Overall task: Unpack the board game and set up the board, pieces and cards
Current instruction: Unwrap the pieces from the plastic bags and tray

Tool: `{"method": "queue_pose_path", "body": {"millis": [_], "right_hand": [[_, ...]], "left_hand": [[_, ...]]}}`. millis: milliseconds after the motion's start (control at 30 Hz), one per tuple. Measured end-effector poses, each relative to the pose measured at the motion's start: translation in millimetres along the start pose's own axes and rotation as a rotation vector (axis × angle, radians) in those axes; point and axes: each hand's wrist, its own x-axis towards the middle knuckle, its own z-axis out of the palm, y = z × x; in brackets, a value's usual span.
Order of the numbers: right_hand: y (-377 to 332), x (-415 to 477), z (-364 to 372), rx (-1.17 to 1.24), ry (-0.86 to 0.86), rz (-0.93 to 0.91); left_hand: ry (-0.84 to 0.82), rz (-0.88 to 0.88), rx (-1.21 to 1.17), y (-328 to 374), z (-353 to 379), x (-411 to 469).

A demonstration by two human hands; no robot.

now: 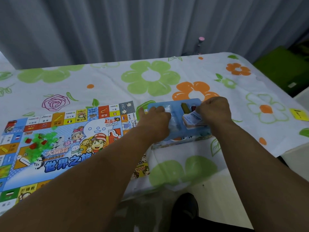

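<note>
The colourful game board [66, 143] lies unfolded on the table at the left, with a heap of green and red plastic houses [39, 143] on it. To its right stands the open game box with a blue plastic tray [177, 106]. My left hand [155, 118] rests on the tray's left side, fingers curled over a clear plastic bag [168, 111]. My right hand [214, 109] pinches a stack of paper money and cards [192, 120] in the tray. Coloured pawns [185, 107] lie in a slot behind the stack.
A white tablecloth with green and orange flowers [150, 77] covers the table. A yellow card [299, 114] lies near the right edge. Grey curtains hang behind the table, and a green object [284, 64] stands at the far right.
</note>
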Motion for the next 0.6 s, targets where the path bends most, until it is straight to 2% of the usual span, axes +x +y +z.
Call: {"method": "queue_pose_path", "body": {"millis": [100, 167, 300, 433, 600], "right_hand": [[4.7, 3.1, -3.7, -0.08, -0.034, 0.009], [9.1, 5.6, -3.8, -0.147, -0.046, 0.004], [17.4, 7.1, -1.3, -0.276, -0.059, -0.014], [20.4, 5.7, -0.4, -0.353, -0.071, -0.067], [24.3, 6.7, 0.5, -0.37, -0.076, -0.092]], "left_hand": [[0.033, -0.003, -0.019, 1.8, -0.2, -0.1], [0.111, -0.005, -0.042, 3.4, -1.9, -0.7], [0.235, 0.046, -0.214, 20.7, -3.9, 0.3], [0.231, 0.122, -0.422, 44.7, 0.4, 9.4], [0.248, 0.091, -0.461, 49.6, 10.3, 15.6]]}}
